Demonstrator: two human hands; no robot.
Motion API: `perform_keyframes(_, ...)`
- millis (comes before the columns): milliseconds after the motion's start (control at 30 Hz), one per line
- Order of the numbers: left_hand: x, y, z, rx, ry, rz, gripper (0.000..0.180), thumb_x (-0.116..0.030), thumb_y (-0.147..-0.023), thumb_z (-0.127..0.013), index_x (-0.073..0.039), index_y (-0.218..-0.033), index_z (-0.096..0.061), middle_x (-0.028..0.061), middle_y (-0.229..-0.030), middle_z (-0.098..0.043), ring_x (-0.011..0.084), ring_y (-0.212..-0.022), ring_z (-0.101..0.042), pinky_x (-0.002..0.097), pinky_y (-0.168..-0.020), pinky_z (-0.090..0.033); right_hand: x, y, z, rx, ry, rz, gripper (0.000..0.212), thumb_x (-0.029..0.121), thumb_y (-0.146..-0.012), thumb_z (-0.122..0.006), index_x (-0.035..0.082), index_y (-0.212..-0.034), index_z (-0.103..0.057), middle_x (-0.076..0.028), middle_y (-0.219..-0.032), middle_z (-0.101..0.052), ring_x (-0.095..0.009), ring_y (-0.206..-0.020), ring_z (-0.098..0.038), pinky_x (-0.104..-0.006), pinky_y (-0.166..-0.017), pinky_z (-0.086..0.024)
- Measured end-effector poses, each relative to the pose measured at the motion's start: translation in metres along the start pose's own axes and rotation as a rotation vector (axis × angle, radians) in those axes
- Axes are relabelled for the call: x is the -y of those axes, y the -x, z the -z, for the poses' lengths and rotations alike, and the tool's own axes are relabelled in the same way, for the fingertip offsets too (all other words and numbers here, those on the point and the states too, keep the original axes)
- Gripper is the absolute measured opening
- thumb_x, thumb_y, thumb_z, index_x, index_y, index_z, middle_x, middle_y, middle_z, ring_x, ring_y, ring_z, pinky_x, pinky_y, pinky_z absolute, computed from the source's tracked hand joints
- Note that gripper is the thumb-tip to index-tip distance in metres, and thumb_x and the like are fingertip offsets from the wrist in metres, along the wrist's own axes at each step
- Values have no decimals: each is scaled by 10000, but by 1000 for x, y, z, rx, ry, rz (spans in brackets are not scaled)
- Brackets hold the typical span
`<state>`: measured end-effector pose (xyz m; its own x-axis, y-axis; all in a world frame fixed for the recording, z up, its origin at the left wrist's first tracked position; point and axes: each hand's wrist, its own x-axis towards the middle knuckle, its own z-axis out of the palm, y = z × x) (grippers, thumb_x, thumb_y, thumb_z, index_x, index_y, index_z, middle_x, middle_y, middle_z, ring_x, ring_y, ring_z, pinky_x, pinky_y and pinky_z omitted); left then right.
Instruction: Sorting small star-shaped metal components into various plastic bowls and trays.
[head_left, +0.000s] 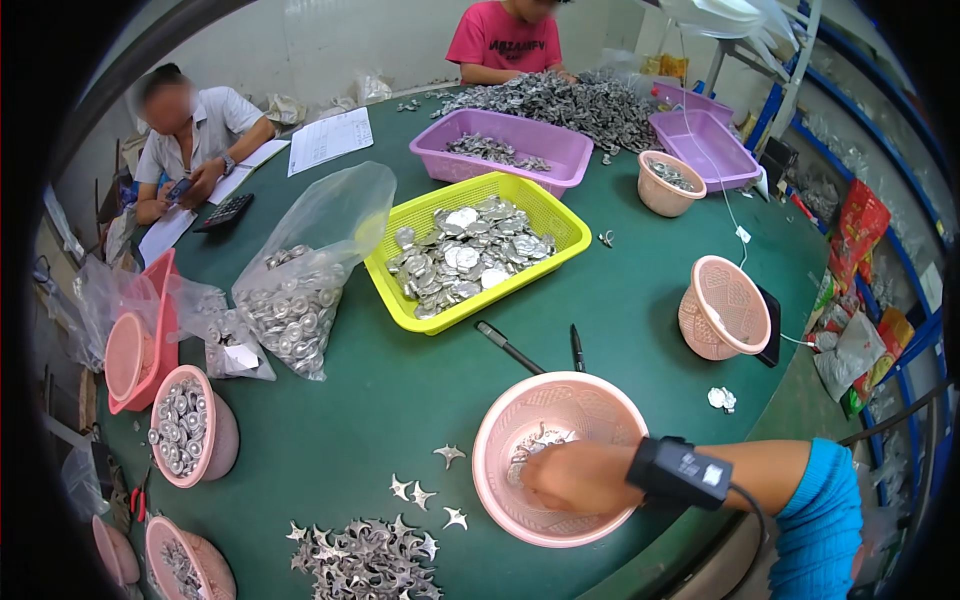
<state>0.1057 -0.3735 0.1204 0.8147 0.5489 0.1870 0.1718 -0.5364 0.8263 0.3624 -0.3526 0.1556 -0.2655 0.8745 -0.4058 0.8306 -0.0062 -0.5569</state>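
My right hand (pixel 578 478), with a black device strapped at the wrist and a blue sleeve on the arm, reaches down into a pink plastic basket (pixel 486 470) at the front right. Small silvery metal pieces (pixel 538 441) lie on the basket's bottom by my fingers. The fingertips are hidden, so whether they grip a piece does not show. To the left of this basket is a pile of star-shaped metal parts (pixel 370 562), with a few loose ones (pixel 449 455) nearer the basket. My left hand is out of view.
Beyond the basket lie a marker (pixel 508 346) and a pen (pixel 578 348). A yellow-green basket (pixel 400 318) holds round metal discs; a plastic bag (pixel 292 318) of parts leans beside it. Another pink basket (pixel 712 345) stands right. Two people sit across the green table (pixel 400 400).
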Motion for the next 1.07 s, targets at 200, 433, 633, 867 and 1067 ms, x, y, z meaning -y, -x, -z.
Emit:
perform_keyframes(200, -1, 0, 1, -9, -8, -10, 67, -27, -673, -573, -30, -728, -535, 91, -627, -530, 234, -520, -523, 293, -474, -426, 5, 34, 27, -159, -727, 73, 121, 123, -796, -468, 9, -837, -477, -34, -751, -478, -101, -692, -452, -243, -629, -376)
perform_keyframes(433, 0, 3, 2, -4, -2, 6, 53, -39, -679, -570, -40, -724, -542, 87, -630, -533, 242, -529, -526, 297, -478, -427, 3, 53, 18, -177, -1221, 100, 170, 178, -831, -457, 37, -916, -498, 32, -825, -463, -34, -740, -408, -187, -677, -353)
perform_keyframes(633, -1, 4, 1, 6, -19, 16, 54, -40, -681, -569, -43, -724, -536, 87, -621, -524, 244, -522, -521, 303, -473, -423, 13, 55, 30, -191, -1270, -23, 181, 184, -837, -444, 30, -917, -494, 27, -774, -446, -38, -659, -408, -179, -615, -357)
perform_keyframes(867, 1, 3, 0, 10, -33, 15, 56, -40, -680, -570, -46, -722, -533, 83, -621, -523, 238, -519, -521, 300, -468, -423, 15, 30, 32, -372, -639, -129, 156, 164, -786, -485, 25, -852, -509, -39, -691, -481, -134, -575, -480, -254, -539, -392)
perform_keyframes(1067, 1, 4, 0, -5, -47, 9, 59, -44, -679, -572, -50, -722, -533, 78, -630, -533, 234, -522, -526, 295, -469, -427, 15, 14, 18, -284, 16, -167, 126, 131, -720, -463, 39, -780, -526, -126, -753, -515, -288, -700, -523, -352, -639, -405)
